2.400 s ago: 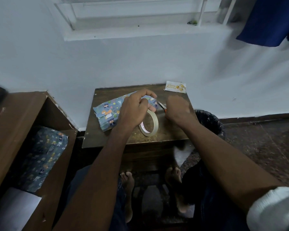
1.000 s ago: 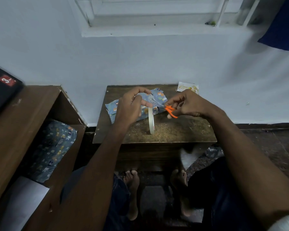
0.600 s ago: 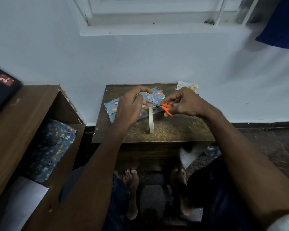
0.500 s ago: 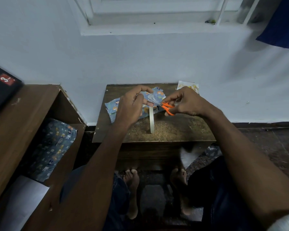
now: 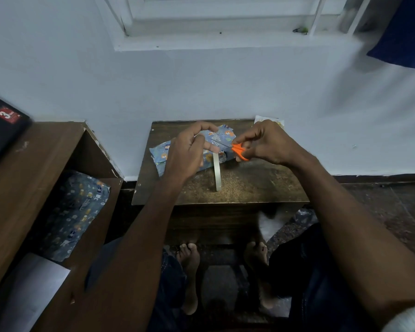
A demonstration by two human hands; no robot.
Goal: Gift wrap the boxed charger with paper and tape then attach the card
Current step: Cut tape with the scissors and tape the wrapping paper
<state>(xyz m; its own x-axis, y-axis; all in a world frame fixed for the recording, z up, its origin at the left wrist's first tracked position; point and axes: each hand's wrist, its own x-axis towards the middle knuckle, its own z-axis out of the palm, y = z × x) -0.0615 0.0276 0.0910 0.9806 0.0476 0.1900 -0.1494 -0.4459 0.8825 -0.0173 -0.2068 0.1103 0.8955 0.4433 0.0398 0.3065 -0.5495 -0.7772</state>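
Observation:
The charger box wrapped in blue cartoon-print paper [image 5: 163, 154] lies across the back of a small brown table [image 5: 249, 185]. My left hand [image 5: 189, 152] hovers over it, pinching the end of the tape. The tape roll [image 5: 217, 172] hangs edge-on below my fingers, its bottom at the tabletop. My right hand [image 5: 266, 142] grips small orange-handled scissors [image 5: 238, 150], blades pointing left at the tape just beside my left fingers. The white card [image 5: 279, 122] peeks out behind my right hand at the table's back right corner.
A wooden shelf unit [image 5: 34, 164] stands at the left, holding spare wrapping paper [image 5: 74, 212] and a white sheet [image 5: 31, 288]. A dark box [image 5: 3, 130] sits on its top. A white wall rises right behind the table. My bare feet [image 5: 189, 262] rest under the table.
The tape roll has been lifted off the table and turned edge-on. My right hand brought the scissors up to the tape by my left fingers. Over the last half second, hardly any motion.

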